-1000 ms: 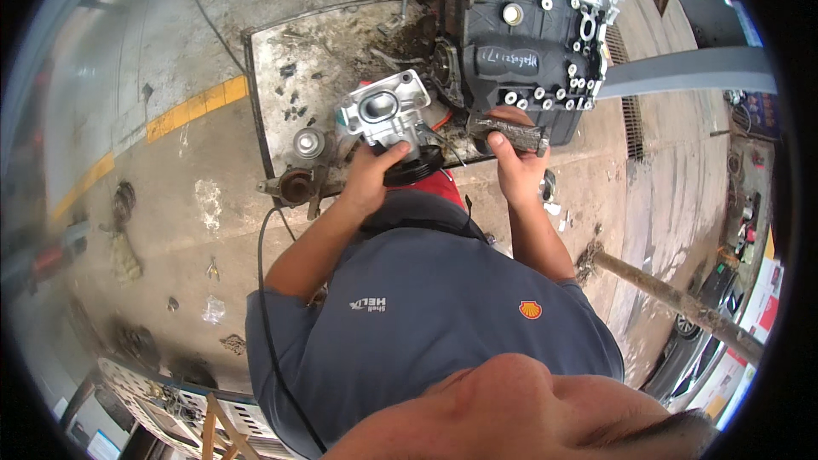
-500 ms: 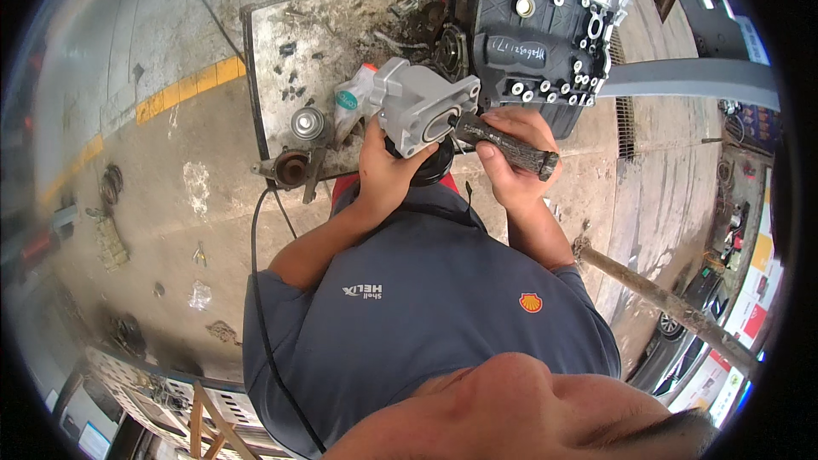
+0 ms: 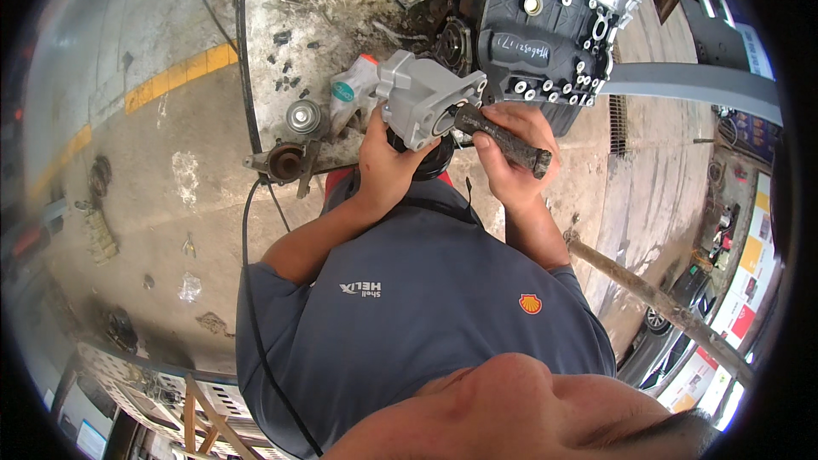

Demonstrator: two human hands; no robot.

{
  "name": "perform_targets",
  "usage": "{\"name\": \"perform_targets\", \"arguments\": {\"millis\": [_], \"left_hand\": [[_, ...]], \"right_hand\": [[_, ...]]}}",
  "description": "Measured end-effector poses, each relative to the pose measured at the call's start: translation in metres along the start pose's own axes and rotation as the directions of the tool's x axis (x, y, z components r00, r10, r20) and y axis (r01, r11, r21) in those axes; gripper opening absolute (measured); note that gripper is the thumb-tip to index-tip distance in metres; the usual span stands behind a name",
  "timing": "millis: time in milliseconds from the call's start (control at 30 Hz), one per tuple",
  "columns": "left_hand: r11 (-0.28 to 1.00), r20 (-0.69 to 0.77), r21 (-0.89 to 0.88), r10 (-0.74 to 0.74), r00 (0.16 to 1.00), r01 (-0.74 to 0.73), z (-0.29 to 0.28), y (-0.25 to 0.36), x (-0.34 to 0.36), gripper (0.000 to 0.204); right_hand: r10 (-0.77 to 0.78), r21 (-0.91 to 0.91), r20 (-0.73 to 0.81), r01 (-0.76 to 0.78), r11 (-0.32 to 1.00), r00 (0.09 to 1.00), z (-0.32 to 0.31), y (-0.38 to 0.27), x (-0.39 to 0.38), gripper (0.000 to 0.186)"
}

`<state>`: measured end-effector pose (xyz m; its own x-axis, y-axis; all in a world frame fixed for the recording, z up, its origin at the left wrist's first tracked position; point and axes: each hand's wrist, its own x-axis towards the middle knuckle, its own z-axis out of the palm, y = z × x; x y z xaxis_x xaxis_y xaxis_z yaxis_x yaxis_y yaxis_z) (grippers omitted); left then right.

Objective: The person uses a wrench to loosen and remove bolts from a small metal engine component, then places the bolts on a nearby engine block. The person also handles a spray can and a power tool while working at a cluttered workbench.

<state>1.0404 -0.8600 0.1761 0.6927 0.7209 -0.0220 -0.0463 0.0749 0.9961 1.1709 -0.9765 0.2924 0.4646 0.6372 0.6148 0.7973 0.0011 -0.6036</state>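
My left hand (image 3: 383,166) grips a grey cast-metal housing (image 3: 417,89) from its near left side, fingers wrapped round it. Below the housing shows a round black part (image 3: 434,162), partly hidden by it. On the housing's right face is a flange with a round opening. A dark, worn tube (image 3: 504,140) is pinched in my right hand (image 3: 521,172), thumb on the near side and fingers over the far side. The tube's left end meets the rim of that opening; its flat right end sticks out past my fingers.
A black and silver engine (image 3: 537,43) stands far right of the housing. On the dirty metal-topped table (image 3: 264,34) lie a clear plastic bag (image 3: 348,94), a round silver part (image 3: 302,117) and a rusty ring-shaped fitting (image 3: 285,162). A long pole (image 3: 648,290) slants at the right.
The housing has tilted slightly and shifted a little right in the picture. The tube's tip has moved slightly along the rim of the opening. Both hands keep their hold.
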Motion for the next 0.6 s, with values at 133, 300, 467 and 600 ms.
{"name": "perform_targets", "arguments": {"millis": [133,300,467,600], "left_hand": [[1.000,0.015,-0.003,-0.011,1.000,0.011,-0.001,-0.001,0.002,0.077],[0.999,0.035,0.038,-0.005,0.999,0.004,-0.002,0.009,0.004,0.074],[1.000,0.066,-0.009,-0.024,0.998,0.025,0.000,0.016,0.005,0.070],[0.998,0.076,-0.054,-0.028,0.997,0.032,0.000,0.014,0.006,0.067]], "right_hand": [[0.058,-0.010,0.005,-0.058,0.998,0.998,-0.001,0.000,0.001,0.027],[0.087,0.002,-0.021,-0.086,0.996,0.996,-0.001,0.007,0.000,0.026],[0.113,0.003,-0.027,-0.113,0.994,0.993,-0.001,0.009,0.002,0.025],[0.141,0.001,-0.039,-0.141,0.990,0.989,-0.001,0.012,0.002,0.024]]}}
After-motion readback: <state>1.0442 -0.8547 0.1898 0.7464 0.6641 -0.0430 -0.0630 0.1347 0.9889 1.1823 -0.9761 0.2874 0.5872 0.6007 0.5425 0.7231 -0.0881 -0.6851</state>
